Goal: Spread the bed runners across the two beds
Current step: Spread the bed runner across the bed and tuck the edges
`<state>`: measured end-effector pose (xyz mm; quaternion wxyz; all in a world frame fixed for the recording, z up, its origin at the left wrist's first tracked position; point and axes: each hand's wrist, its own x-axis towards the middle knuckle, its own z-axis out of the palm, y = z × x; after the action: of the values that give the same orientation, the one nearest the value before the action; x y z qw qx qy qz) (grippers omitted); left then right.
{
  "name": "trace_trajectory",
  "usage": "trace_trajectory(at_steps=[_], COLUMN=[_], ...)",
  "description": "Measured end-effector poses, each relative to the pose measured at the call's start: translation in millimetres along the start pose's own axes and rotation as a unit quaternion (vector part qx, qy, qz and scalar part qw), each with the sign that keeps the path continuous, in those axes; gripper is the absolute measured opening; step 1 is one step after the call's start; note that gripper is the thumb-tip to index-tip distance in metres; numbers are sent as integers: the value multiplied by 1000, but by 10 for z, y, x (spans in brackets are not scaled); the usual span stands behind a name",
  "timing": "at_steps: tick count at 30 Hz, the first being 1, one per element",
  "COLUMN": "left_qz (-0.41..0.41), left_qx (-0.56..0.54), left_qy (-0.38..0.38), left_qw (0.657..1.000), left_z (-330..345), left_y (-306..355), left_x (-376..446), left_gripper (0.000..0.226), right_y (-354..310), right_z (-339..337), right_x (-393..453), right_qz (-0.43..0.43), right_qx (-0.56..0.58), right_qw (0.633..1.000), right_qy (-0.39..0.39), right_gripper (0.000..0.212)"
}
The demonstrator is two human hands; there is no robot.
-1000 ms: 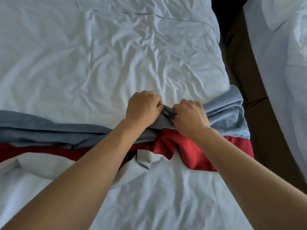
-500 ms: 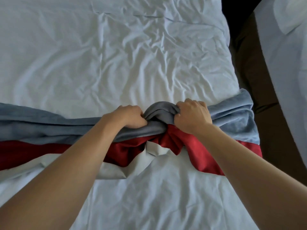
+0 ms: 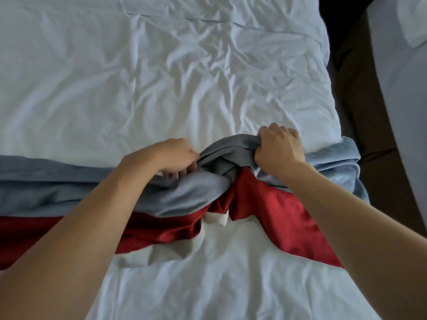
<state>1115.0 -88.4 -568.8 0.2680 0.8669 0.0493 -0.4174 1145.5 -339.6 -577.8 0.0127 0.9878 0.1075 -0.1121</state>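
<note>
Both hands, left (image 3: 175, 155) and right (image 3: 278, 148), clutch the bunched bed runner (image 3: 221, 158) mid-frame; uneven tugging could rumple the bed (image 3: 161, 77) sheet.

Head view only: looks steeply down from above the near bed (image 3: 161, 88), close over it; second bed's edge (image 3: 406, 88) at far right.

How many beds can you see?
2. The near bed fills most of the view, with the runner across it. The second bed shows only as a strip at the right edge, past the dark gap. Any others would be out of view.
</note>
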Motion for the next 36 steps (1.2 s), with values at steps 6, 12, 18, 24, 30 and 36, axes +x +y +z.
trace_trajectory(at_steps=[6,12,18,24,30,36], left_qz=[-34,-46,-43,-22,0,-17], left_qx=[171,95,62,100,69,81], left_qy=[36,131,-11,20,326,209], left_qw=[984,986,997,995,943,974], left_z=[173,202,157,202,53,-139], left_y=[-36,-257,-323,-295,-472,-661], left_x=[139,167,129,147,174,158], left_gripper=[41,56,12,18,16,18], right_y=[-425,-305,-132,-557,-553,-709], right_z=[113,166,162,52,99,174], right_x=[128,220,243,319,388,402], right_qz=[-95,-44,28,-48,-74,-67], right_qx=[134,101,54,162,19,32], right_qw=[986,993,998,985,997,997], right_qy=[-14,31,5,36,-29,32], right_gripper=[37,15,18,28,23,22])
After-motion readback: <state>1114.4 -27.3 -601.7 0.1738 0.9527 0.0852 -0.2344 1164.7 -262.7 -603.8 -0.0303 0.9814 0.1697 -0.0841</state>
